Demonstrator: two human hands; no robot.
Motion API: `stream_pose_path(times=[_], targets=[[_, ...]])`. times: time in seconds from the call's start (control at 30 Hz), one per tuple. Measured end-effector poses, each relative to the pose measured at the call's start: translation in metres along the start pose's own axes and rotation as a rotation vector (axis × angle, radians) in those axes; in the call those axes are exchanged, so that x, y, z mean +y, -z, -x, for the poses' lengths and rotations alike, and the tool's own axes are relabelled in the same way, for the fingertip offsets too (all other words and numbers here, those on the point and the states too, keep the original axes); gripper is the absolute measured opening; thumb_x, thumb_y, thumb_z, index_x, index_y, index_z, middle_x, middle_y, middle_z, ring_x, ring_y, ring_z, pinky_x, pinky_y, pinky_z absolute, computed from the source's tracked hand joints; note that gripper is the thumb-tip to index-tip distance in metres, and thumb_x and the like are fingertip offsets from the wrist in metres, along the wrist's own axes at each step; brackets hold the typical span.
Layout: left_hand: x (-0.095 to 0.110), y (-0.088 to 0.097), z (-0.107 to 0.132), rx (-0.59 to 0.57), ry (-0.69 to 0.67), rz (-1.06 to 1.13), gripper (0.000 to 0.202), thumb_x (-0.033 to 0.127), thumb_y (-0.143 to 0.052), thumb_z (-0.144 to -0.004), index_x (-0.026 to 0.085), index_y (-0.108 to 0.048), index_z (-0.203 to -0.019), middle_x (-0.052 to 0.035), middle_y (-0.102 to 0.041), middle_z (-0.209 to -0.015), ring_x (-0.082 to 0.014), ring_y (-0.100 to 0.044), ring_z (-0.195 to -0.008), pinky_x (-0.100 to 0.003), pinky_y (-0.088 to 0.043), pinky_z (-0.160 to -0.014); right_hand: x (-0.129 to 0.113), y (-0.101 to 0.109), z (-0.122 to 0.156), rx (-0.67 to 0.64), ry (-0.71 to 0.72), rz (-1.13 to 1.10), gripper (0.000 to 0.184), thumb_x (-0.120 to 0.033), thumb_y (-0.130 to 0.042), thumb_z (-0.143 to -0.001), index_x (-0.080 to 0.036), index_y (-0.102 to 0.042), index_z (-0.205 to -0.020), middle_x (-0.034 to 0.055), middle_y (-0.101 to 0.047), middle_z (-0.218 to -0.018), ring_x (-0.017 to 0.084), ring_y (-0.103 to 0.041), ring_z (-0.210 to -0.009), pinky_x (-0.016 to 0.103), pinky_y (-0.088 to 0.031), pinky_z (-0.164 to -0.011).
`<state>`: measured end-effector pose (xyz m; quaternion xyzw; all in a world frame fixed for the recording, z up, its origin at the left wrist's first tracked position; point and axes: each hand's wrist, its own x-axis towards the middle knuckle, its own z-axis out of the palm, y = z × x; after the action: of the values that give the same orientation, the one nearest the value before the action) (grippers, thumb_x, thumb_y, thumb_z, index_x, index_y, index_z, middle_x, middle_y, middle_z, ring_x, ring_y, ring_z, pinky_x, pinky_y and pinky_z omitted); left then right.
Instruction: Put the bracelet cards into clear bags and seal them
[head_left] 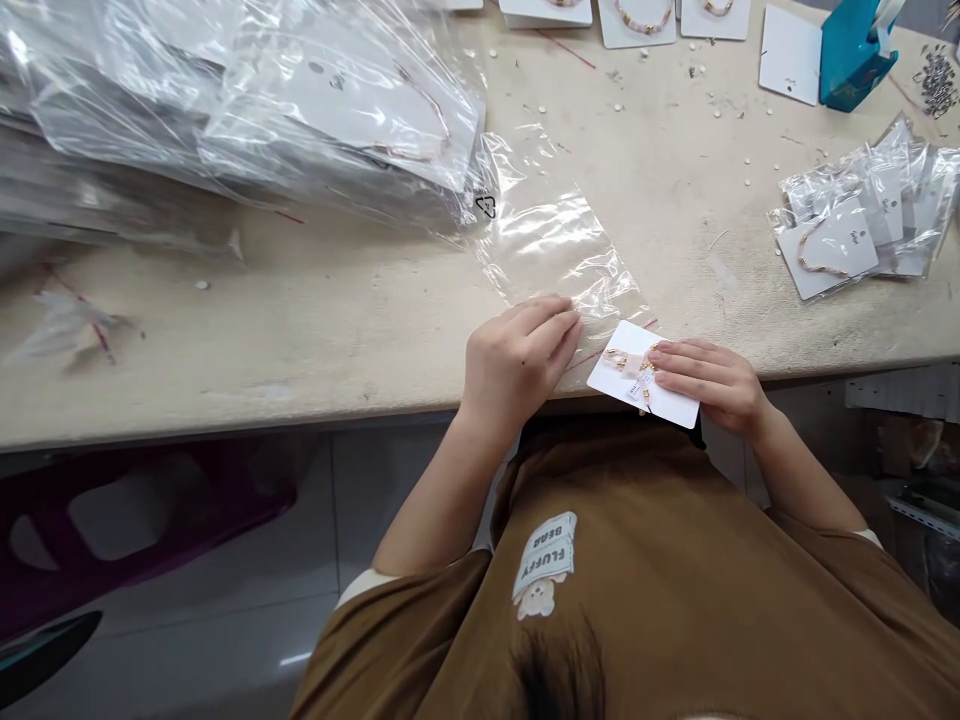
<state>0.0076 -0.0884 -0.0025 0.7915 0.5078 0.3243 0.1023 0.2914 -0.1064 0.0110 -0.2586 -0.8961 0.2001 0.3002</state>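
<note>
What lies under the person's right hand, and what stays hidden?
A white card with a gold-toned bracelet lies under the right hand; what lies beneath its fingers is covered.

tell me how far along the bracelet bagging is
Done: a big heap of bagged bracelet cards and a smaller stack. In hand: the left hand pins a clear plastic bag, the right hand rests on a bracelet card. Left: bare bracelet cards along the table's far edge.
</note>
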Motion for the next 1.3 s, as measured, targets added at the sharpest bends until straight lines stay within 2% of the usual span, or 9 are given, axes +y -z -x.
stream_pose_path(times=[0.3, 0.5, 0.63, 0.73, 0.87, 0.97, 1.03, 1.2, 1.3], targets=[[-0.005, 0.028, -0.007, -0.279, -0.163, 0.034, 0.034, 0.012, -0.046, -0.098, 0.016, -0.062, -0.128, -0.0123, -0.069, -0.126, -0.0262, -0.064, -0.119, -0.041, -0.057, -0.099, -0.001, -0.001, 0.004, -0.037, 0.019, 0.085, 0.045, -0.008, -0.051, -0.098, -0.024, -0.061, -0.139, 0.0096, -0.070, -0.133, 0.022, -0.063, -0.131, 0.042, -0.058, -0.106], [0.006, 0.009, -0.010, -0.166, -0.084, -0.220, 0.034, 0.005, -0.042, -0.093, 0.016, -0.068, -0.111, -0.0123, -0.073, -0.108, -0.0279, -0.067, -0.096, -0.038, -0.054, -0.072, -0.003, 0.000, 0.003, -0.030, 0.004, 0.097, 0.041, -0.011, -0.049, -0.100, -0.027, -0.064, -0.135, 0.0076, -0.070, -0.133, 0.022, -0.065, -0.129, 0.042, -0.059, -0.104], [0.010, -0.011, -0.013, -0.017, 0.050, -0.292, 0.021, 0.023, -0.050, -0.098, 0.019, -0.070, -0.092, -0.0110, -0.070, -0.085, -0.0273, -0.063, -0.078, -0.039, -0.047, -0.063, -0.004, 0.000, 0.004, -0.038, 0.004, 0.122, 0.042, -0.010, -0.050, -0.100, -0.028, -0.063, -0.136, 0.0066, -0.069, -0.135, 0.022, -0.064, -0.130, 0.042, -0.059, -0.105], [0.009, -0.012, -0.013, 0.053, 0.085, -0.277, 0.021, 0.029, -0.052, -0.098, 0.021, -0.068, -0.087, -0.0087, -0.067, -0.077, -0.0253, -0.062, -0.072, -0.038, -0.044, -0.061, -0.005, 0.000, 0.005, -0.050, 0.003, 0.119, 0.044, -0.009, -0.051, -0.099, -0.026, -0.062, -0.138, 0.0079, -0.068, -0.136, 0.023, -0.063, -0.131, 0.042, -0.058, -0.107], [0.011, 0.008, -0.009, -0.072, 0.115, -0.196, 0.031, 0.006, -0.044, -0.091, 0.021, -0.068, -0.105, -0.0100, -0.070, -0.092, -0.0274, -0.065, -0.083, -0.040, -0.046, -0.069, -0.005, 0.002, 0.003, -0.049, -0.010, 0.095, 0.045, -0.010, -0.050, -0.099, -0.030, -0.061, -0.139, 0.0067, -0.068, -0.136, 0.023, -0.064, -0.130, 0.043, -0.059, -0.105], [0.013, 0.023, -0.007, -0.199, 0.074, -0.174, 0.044, 0.001, -0.045, -0.085, 0.020, -0.064, -0.120, -0.0136, -0.070, -0.116, -0.0329, -0.065, -0.103, -0.045, -0.049, -0.079, -0.004, 0.003, 0.001, -0.030, -0.004, 0.089, 0.045, -0.011, -0.051, -0.100, -0.030, -0.060, -0.139, 0.0066, -0.069, -0.135, 0.023, -0.065, -0.128, 0.044, -0.061, -0.102], [0.014, 0.025, -0.007, -0.235, 0.026, -0.182, 0.042, 0.001, -0.045, -0.086, 0.020, -0.064, -0.118, -0.0145, -0.069, -0.122, -0.0339, -0.064, -0.106, -0.047, -0.050, -0.081, -0.004, 0.003, -0.001, -0.023, 0.002, 0.094, 0.045, -0.012, -0.050, -0.100, -0.031, -0.060, -0.140, 0.0060, -0.069, -0.135, 0.023, -0.065, -0.128, 0.044, -0.061, -0.102], [0.012, 0.011, -0.010, -0.137, -0.012, -0.236, 0.028, 0.010, -0.044, -0.095, 0.018, -0.070, -0.094, -0.0105, -0.075, -0.095, -0.0278, -0.069, -0.083, -0.039, -0.048, -0.064, -0.006, 0.000, -0.004, 0.002, 0.027, 0.138, 0.046, -0.012, -0.054, -0.098, -0.032, -0.060, -0.140, 0.0039, -0.068, -0.136, 0.023, -0.066, -0.128, 0.043, -0.061, -0.104], [0.010, 0.008, -0.009, -0.062, -0.031, -0.208, 0.027, 0.015, -0.046, -0.098, 0.019, -0.072, -0.091, -0.0064, -0.077, -0.089, -0.0240, -0.069, -0.076, -0.036, -0.046, -0.060, -0.005, -0.004, -0.006, -0.011, 0.038, 0.181, 0.050, -0.011, -0.060, -0.095, -0.037, -0.060, -0.138, -0.0001, -0.067, -0.137, 0.023, -0.065, -0.128, 0.042, -0.061, -0.105]])
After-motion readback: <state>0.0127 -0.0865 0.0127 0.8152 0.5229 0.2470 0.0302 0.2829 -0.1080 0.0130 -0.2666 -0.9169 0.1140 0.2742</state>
